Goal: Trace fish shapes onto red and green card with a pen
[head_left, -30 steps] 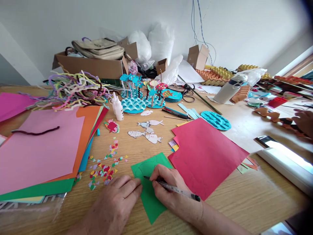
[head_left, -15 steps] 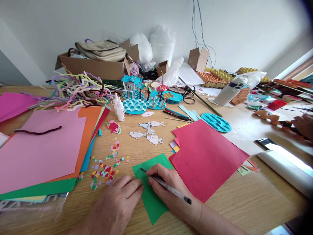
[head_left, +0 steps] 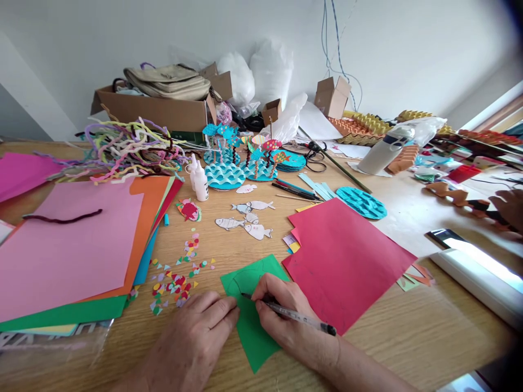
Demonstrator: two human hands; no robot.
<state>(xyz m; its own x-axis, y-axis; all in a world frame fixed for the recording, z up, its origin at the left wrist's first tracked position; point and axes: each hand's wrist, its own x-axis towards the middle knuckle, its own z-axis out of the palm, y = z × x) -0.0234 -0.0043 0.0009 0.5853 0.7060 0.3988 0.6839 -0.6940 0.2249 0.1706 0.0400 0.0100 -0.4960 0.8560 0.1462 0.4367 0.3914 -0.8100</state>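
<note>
A small green paper sheet lies on the wooden table near the front edge, with a curved pen line drawn on it. My right hand is closed around a clear pen, its tip touching the green paper. My left hand lies flat beside it, fingers stretched out, its fingertips pressing the paper's left edge. A large red sheet lies just to the right of my right hand.
A stack of pink, orange and green paper fills the left. Confetti scraps, paper fish cut-outs, glue bottles, pipe cleaners and blue wave models lie beyond. Another person's hand is at the right edge.
My right hand moved the pen tip up and left across the green paper, then back down and right. My left hand stayed pressed on the paper.
</note>
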